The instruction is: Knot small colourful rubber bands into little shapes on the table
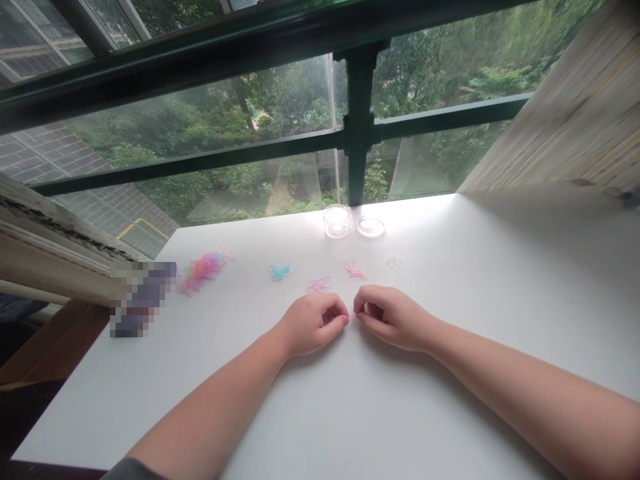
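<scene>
My left hand [314,325] and my right hand [393,317] rest on the white tabletop, fingertips pinched and almost meeting. A faint pinkish rubber band [352,315] spans the narrow gap between them, mostly hidden by the fingers. Just beyond my hands lie a lilac-pink group of rubber bands [319,285] and a pink group of rubber bands [355,270]. A turquoise group of rubber bands [279,271] sits farther left, and a few pale yellowish rubber bands [395,263] lie to the right.
A large mixed pile of pink, purple and blue bands [205,270] is at the left. By the window stand a clear round jar [337,222] and a clear lid [371,228]. A blurred-out dark object [145,300] lies at the table's left edge. Curtains [560,113] hang at both sides.
</scene>
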A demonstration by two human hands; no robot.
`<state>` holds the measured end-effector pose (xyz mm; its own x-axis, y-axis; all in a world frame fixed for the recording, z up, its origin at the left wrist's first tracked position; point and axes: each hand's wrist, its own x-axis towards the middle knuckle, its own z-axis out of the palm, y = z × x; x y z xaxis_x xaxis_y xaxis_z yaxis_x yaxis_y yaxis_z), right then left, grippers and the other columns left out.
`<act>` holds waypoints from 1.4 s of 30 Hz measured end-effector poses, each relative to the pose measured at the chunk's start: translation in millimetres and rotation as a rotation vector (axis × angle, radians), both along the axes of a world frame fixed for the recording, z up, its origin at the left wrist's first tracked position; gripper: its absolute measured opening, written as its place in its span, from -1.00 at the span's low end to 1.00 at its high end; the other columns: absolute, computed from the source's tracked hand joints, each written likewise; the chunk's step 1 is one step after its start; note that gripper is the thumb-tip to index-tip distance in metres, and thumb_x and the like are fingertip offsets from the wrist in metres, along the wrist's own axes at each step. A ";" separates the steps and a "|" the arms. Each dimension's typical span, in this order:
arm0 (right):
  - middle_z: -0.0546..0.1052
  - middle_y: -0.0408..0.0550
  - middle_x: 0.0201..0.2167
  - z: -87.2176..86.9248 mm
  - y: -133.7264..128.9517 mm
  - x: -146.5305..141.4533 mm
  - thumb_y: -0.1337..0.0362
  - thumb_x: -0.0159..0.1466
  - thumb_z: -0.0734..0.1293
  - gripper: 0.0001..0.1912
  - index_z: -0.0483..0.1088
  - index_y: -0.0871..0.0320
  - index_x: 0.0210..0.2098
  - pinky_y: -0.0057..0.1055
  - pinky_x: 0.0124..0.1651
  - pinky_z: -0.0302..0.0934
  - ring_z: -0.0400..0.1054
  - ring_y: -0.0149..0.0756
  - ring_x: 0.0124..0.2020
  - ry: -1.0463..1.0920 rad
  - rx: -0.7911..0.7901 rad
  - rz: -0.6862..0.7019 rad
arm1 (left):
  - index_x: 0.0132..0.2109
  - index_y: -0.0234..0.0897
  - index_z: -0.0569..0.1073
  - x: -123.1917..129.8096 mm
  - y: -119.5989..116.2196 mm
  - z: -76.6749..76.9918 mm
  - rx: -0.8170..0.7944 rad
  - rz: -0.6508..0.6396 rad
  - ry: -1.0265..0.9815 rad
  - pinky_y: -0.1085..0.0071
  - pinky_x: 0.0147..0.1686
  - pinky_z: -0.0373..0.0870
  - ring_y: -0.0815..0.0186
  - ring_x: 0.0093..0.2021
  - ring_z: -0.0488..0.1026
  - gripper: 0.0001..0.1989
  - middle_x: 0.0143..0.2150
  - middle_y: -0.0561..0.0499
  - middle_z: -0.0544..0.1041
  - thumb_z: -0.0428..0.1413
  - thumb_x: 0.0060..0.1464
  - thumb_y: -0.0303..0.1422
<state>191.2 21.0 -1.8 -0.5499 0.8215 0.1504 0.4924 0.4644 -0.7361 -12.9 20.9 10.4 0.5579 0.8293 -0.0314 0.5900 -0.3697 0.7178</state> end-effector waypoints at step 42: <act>0.38 -0.18 -0.49 -4.1 1.8 1.0 0.48 0.11 0.22 -0.80 0.37 0.13 -0.30 -0.55 -0.46 0.08 0.17 -0.49 -0.53 0.072 0.028 0.031 | -0.37 -0.26 0.43 -0.4 0.9 -0.5 -0.006 -0.008 0.003 0.48 -0.43 0.24 0.41 -0.45 0.32 -0.87 -0.43 0.05 0.47 0.01 0.05 -0.35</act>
